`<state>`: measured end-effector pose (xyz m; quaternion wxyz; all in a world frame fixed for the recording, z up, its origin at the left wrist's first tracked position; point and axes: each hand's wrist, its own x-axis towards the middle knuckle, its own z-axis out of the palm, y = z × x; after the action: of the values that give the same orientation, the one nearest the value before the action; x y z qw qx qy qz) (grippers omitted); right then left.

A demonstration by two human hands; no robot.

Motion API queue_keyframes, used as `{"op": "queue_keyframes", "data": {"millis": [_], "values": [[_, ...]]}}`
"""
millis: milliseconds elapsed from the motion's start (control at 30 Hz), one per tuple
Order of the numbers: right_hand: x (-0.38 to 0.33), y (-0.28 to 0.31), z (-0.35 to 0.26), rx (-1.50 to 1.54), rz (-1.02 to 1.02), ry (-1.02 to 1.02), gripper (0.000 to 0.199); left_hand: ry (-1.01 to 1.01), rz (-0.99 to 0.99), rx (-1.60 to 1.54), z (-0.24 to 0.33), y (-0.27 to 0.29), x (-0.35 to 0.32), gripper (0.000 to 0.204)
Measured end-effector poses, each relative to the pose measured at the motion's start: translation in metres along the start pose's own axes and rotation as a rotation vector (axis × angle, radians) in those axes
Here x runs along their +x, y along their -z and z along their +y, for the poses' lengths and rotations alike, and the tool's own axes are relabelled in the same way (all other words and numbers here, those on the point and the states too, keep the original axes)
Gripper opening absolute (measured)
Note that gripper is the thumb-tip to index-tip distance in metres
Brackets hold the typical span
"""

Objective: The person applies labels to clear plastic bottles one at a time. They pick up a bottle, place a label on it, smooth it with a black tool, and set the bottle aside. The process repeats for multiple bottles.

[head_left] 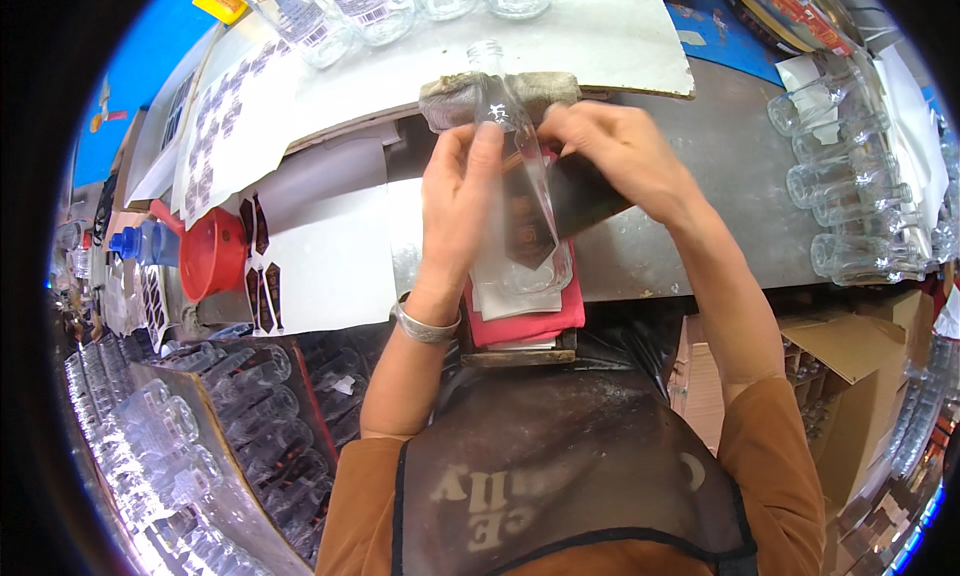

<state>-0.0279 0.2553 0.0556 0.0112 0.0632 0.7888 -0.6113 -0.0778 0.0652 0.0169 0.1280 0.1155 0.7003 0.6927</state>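
Note:
A clear glass bottle point(548, 191) lies slanted, its neck away from me and its shoulder on a rolled cloth pad point(447, 98). My left hand point(462, 191) grips it from the left, thumb along the upper part. A dark brown pointed label point(530, 238) shows at the bottle's lower body. My right hand point(625, 156) is closed in a pinch just right of the bottle's shoulder; what its fingertips hold is too small to tell. Under that hand a dark flat piece point(592, 194) reaches rightward from the bottle. Folded pink cloth point(525, 328) and white paper lie below the bottle.
Several labelled bottles point(385, 16) stand on the white board ahead. Clear bottles point(850, 191) lie along the right side. Left are a red pot point(212, 254), dark tie-shaped labels point(264, 298) on white paper, and crated bottles point(255, 396). A cardboard box point(850, 376) sits lower right.

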Motion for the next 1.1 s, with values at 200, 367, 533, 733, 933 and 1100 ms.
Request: {"op": "queue_keyframes", "data": {"millis": [200,367,533,733,933,1100], "values": [[-0.001,0.000,-0.025,-0.069,0.128,0.329,0.032,0.102,0.019,-0.080,0.002,0.010,-0.002,0.066],[0.034,-0.004,-0.046,-0.683,0.328,0.784,0.029,0.124,0.071,-0.090,0.004,0.013,-0.009,0.068],[0.018,-0.022,-0.050,-0.605,0.129,0.915,0.027,0.085,0.078,-0.101,-0.004,0.024,-0.010,0.066],[-0.054,-0.034,-0.039,-0.544,-0.273,0.828,0.024,0.096,0.103,-0.044,0.003,0.037,-0.011,0.068],[0.006,0.001,-0.025,-0.504,0.391,0.657,0.021,0.108,0.013,0.010,0.003,0.030,0.004,0.070],[-0.052,-0.016,-0.007,-0.261,0.311,0.565,0.029,0.179,-0.003,0.143,0.011,0.017,0.010,0.068]]}}
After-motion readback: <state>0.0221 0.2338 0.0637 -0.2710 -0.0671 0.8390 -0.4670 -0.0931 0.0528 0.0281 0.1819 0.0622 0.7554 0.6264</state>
